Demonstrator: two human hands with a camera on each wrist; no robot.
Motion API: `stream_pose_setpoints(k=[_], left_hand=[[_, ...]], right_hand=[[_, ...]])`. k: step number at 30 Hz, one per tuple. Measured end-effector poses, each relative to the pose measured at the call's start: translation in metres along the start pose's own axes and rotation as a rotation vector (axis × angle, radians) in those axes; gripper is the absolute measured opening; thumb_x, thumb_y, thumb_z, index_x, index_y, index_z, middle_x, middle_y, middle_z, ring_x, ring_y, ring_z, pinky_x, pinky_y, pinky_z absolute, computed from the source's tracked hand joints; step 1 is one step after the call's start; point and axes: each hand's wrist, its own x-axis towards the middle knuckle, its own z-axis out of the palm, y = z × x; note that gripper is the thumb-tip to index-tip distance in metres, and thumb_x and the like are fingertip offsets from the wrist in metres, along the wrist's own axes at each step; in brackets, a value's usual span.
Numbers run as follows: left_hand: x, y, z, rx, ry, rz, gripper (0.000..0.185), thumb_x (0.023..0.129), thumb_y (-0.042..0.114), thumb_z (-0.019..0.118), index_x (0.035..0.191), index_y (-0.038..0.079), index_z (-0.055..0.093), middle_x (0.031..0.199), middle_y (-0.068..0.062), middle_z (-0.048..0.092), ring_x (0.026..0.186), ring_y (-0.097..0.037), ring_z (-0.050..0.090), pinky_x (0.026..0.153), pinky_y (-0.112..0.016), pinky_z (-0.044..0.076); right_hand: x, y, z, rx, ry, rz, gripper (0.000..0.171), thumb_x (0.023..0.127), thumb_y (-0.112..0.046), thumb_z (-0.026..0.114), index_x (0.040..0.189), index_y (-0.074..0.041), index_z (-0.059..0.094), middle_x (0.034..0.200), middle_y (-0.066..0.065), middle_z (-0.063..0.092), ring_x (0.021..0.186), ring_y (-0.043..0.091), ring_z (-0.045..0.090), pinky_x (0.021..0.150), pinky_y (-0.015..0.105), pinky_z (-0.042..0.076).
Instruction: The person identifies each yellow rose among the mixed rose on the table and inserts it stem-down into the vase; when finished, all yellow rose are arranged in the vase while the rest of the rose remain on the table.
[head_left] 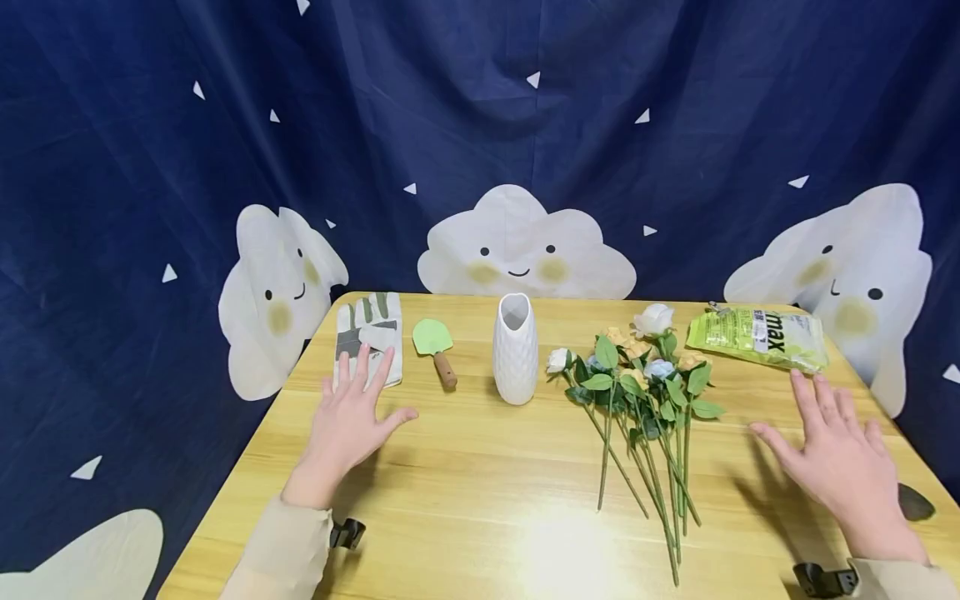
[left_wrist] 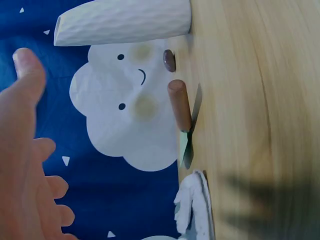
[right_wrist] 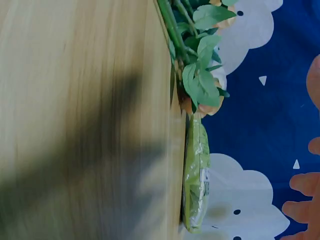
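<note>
My left hand (head_left: pixel 348 425) is held above the table with fingers spread, holding nothing. Just beyond its fingertips lie grey-and-white work gloves (head_left: pixel 392 358), partly hidden by the fingers. Beside them is a small trowel (head_left: pixel 444 367) with a green blade and wooden handle. At the middle stands a white textured vase (head_left: pixel 516 358), upright. Artificial flowers (head_left: pixel 652 375) in white, orange and blue lie right of it, green stems toward me. My right hand (head_left: pixel 843 458), also spread and holding nothing, hovers near a green plastic bag (head_left: pixel 761 337) lying flat.
The wooden table (head_left: pixel 450 500) meets a dark blue curtain (head_left: pixel 465 100) with clouds at its back edge. A dark flat object (head_left: pixel 915 503) sits partly behind my right wrist. In the left wrist view, a brownish oval stone-like object (left_wrist: pixel 169 60) lies near the trowel.
</note>
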Motion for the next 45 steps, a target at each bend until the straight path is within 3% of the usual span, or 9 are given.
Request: stream_pose_setpoints(k=[7,10,14,16,20,27,32,38,45], left_hand=[[0.010,0.011,0.005,-0.394,-0.002,-0.062,0.085,0.086,0.055,0.056,0.150,0.028,0.006,0.153,-0.010,0.013,0.137,-0.035,0.016,0.101,-0.061,0.026],[0.016,0.019,0.009,-0.564,0.014,-0.065,0.080,0.089,0.047,0.057,0.150,0.028,0.010,0.151,-0.010,0.022,0.134,-0.035,0.027,0.101,-0.057,0.030],[0.023,0.031,0.014,-0.797,0.019,-0.065,0.072,0.092,0.041,0.055,0.150,0.020,0.017,0.147,-0.015,0.029,0.132,-0.033,0.031,0.104,-0.050,0.030],[0.028,0.037,0.017,-0.915,0.024,-0.062,0.068,0.093,0.036,0.055,0.149,0.014,0.021,0.147,-0.016,0.031,0.133,-0.031,0.031,0.106,-0.047,0.029],[0.036,0.053,0.016,-1.129,0.016,-0.059,0.063,0.094,0.021,0.056,0.146,0.006,0.025,0.146,-0.019,0.029,0.133,-0.031,0.030,0.107,-0.045,0.027],[0.044,0.082,0.013,-1.315,0.049,-0.067,0.057,0.089,0.007,0.062,0.138,-0.004,0.034,0.137,-0.026,0.040,0.125,-0.037,0.041,0.104,-0.042,0.034],[0.053,0.092,0.020,-1.392,0.100,-0.034,0.055,0.085,-0.002,0.064,0.134,-0.010,0.038,0.130,-0.029,0.046,0.118,-0.041,0.045,0.103,-0.049,0.033],[0.064,0.101,0.031,-1.503,0.115,-0.076,0.055,0.083,-0.004,0.065,0.132,-0.011,0.040,0.130,-0.027,0.047,0.116,-0.042,0.047,0.099,-0.044,0.040],[0.077,0.107,0.040,-1.528,0.104,-0.037,0.059,0.081,-0.003,0.068,0.132,-0.011,0.040,0.132,-0.029,0.045,0.120,-0.044,0.043,0.104,-0.050,0.031]], right_hand=[[0.000,-0.009,-0.002,0.238,0.055,0.040,0.071,0.093,-0.036,0.053,0.150,-0.017,0.015,0.131,0.033,0.042,0.100,0.057,0.046,0.067,0.059,0.041],[-0.001,-0.013,0.002,0.377,0.107,0.018,0.061,0.095,-0.026,0.054,0.147,-0.015,0.026,0.128,0.011,0.056,0.095,0.019,0.063,0.069,0.029,0.049],[0.000,-0.023,0.011,0.627,0.149,-0.035,0.051,0.096,-0.012,0.052,0.143,-0.008,0.034,0.112,-0.027,0.055,0.082,-0.018,0.051,0.065,0.005,0.044],[0.001,-0.031,0.015,0.739,0.125,-0.056,0.049,0.096,-0.007,0.050,0.142,-0.005,0.034,0.106,-0.032,0.054,0.079,-0.011,0.058,0.062,0.011,0.049],[0.004,-0.049,0.022,0.912,0.020,-0.077,0.047,0.097,-0.005,0.048,0.141,-0.006,0.035,0.102,-0.021,0.062,0.075,0.007,0.065,0.059,0.025,0.054],[0.012,-0.082,0.032,1.206,-0.189,0.003,0.036,0.097,-0.011,0.049,0.131,0.001,0.044,0.101,0.008,0.067,0.079,0.029,0.066,0.064,0.040,0.055],[0.018,-0.111,0.038,1.245,-0.339,0.155,0.054,0.096,-0.023,0.053,0.131,0.015,0.034,0.105,0.024,0.062,0.086,0.033,0.065,0.071,0.043,0.055],[0.025,-0.133,0.044,1.251,-0.457,0.314,0.062,0.094,-0.028,0.057,0.134,0.012,0.032,0.108,0.024,0.059,0.091,0.032,0.064,0.074,0.041,0.055],[0.032,-0.148,0.059,1.189,-0.523,0.410,0.057,0.093,-0.023,0.058,0.134,0.010,0.035,0.110,0.027,0.057,0.084,0.030,0.065,0.068,0.041,0.056]])
